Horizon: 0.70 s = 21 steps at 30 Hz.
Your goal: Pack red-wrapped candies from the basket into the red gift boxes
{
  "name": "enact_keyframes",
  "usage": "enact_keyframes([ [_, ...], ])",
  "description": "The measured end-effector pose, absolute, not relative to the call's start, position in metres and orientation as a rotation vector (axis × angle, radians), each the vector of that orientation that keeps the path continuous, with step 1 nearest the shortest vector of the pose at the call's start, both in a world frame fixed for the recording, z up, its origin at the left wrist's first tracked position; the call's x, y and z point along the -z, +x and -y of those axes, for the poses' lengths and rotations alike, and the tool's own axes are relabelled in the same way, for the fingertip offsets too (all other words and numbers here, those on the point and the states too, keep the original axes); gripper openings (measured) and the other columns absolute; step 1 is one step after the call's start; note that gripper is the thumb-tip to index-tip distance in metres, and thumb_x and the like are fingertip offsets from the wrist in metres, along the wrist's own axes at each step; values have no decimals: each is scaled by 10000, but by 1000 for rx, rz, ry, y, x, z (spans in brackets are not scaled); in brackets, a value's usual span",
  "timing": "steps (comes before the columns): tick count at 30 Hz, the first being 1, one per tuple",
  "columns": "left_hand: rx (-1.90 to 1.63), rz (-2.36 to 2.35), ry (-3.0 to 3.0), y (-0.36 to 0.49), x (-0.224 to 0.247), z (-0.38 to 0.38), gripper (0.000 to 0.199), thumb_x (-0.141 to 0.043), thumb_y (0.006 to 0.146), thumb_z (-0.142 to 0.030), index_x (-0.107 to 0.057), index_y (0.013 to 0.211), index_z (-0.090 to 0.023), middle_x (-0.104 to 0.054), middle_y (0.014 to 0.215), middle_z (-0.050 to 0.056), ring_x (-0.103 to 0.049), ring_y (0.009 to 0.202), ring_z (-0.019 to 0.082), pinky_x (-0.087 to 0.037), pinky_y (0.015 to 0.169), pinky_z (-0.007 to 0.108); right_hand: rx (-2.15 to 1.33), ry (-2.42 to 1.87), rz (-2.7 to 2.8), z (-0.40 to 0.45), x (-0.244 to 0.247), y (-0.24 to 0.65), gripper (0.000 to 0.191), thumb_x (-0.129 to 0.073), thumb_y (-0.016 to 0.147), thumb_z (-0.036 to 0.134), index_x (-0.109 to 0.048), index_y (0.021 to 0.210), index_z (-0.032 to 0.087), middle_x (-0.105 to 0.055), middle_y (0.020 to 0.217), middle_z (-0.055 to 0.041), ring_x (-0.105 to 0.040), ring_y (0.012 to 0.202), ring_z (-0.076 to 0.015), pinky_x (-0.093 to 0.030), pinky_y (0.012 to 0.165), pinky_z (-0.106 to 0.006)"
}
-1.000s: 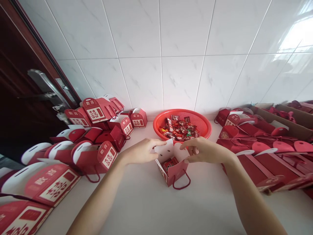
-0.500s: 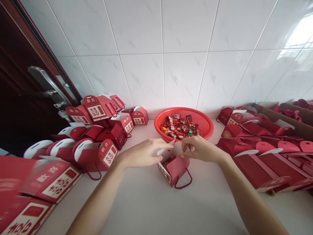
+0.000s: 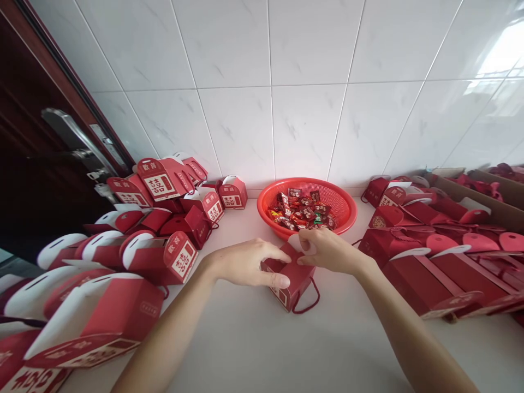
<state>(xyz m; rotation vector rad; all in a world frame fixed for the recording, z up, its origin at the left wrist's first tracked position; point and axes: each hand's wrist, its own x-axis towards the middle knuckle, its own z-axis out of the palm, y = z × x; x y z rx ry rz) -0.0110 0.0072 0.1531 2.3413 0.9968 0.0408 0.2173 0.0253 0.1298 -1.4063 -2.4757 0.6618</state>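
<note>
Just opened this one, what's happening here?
A person's left hand and right hand are both on a small red box on a white surface, its top partly folded over. A red cord handle loops out from its side. Behind it, a red plastic basket holds wrapped sweets. More red boxes are grouped to either side.

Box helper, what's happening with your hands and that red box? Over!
Left hand on left side of red gift box. Right hand at its top flaps. Box partly open, cord handle out front. Red candy basket just behind.
</note>
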Motion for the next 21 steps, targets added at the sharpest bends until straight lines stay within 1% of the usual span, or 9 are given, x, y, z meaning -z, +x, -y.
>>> enact_keyframes([
  [2, -21, -971, 2338, -13, -152, -10, 485, -695, 842, -480, -684, 1248, -216, -706, 1254, 65, -662, 1080, 242, -473, 832, 265, -651, -1385, 2486, -25, -127, 215, 345, -725, 765, 157, -390, 713, 217, -504, 701, 52, -379, 592, -108, -251, 535, -257],
  [5, 2, -948, 2352, -14, -150, -14, 353, -713, 826, -324, -722, 1158, -203, -728, 1186, 51, -666, 1018, 212, -463, 834, 256, -652, -1322, 2514, -25, -123, 213, 357, -697, 738, 88, -365, 694, 212, -475, 672, 64, -352, 580, -102, -233, 540, -259],
  [7, -3, -952, 2350, -13, -149, -16, 275, -699, 830, -283, -741, 1090, -202, -742, 1123, 34, -663, 976, 196, -454, 826, 255, -650, -1292, 2508, -25, -121, 213, 357, -687, 730, 71, -361, 696, 213, -474, 670, 67, -350, 579, -100, -228, 542, -258],
  [12, -69, -1003, 2319, -9, -146, -19, 240, -691, 838, -293, -740, 1058, -211, -748, 1048, 2, -647, 905, 179, -436, 758, 252, -659, -1232, 2440, -21, -111, 216, 309, -671, 740, 84, -392, 725, 216, -493, 695, 66, -375, 586, -98, -257, 545, -241],
  [16, -71, -982, 2315, -8, -144, -20, 204, -678, 846, -334, -750, 984, -202, -737, 966, 2, -629, 872, 181, -419, 727, 256, -666, -1191, 2362, -18, -99, 220, 254, -659, 768, 119, -425, 746, 215, -547, 739, 48, -441, 619, -108, -309, 559, -232],
  [21, -74, -993, 2306, -7, -143, -20, 198, -665, 848, -341, -748, 959, -200, -729, 967, 7, -623, 865, 181, -414, 713, 255, -718, -1176, 2256, -14, -89, 223, 166, -633, 826, 157, -491, 757, 208, -606, 783, 27, -508, 676, -129, -364, 603, -241],
])
